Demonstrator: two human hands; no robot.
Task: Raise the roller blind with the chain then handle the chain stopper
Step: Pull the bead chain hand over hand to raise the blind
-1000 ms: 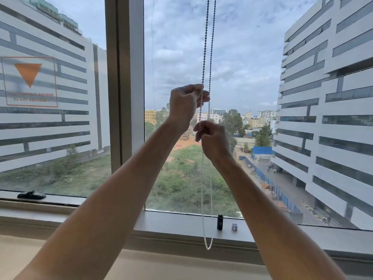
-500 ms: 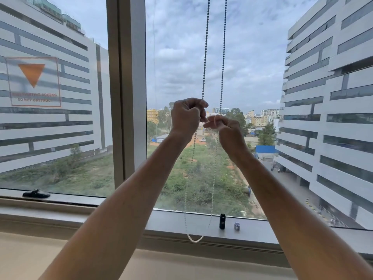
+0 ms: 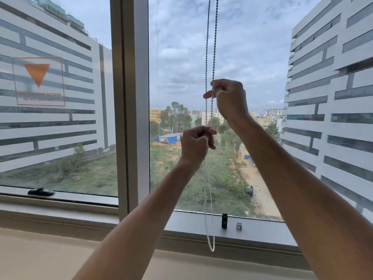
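A beaded chain hangs as a double strand in front of the window glass, its loop end just below the sill. My right hand is the higher one, with its fingers pinched on the right strand. My left hand sits lower, fisted around the left strand. On the sill stand a small black cylinder and a small grey piece. The roller blind itself is out of view above.
A wide grey window post stands left of the chain. The grey sill runs along the bottom. A black window handle lies on the left frame. An orange warning sticker is on the left pane.
My right hand has climbed up the chain to above my left, which has dropped lower. The two strands have swung together and the loop hangs straight again.
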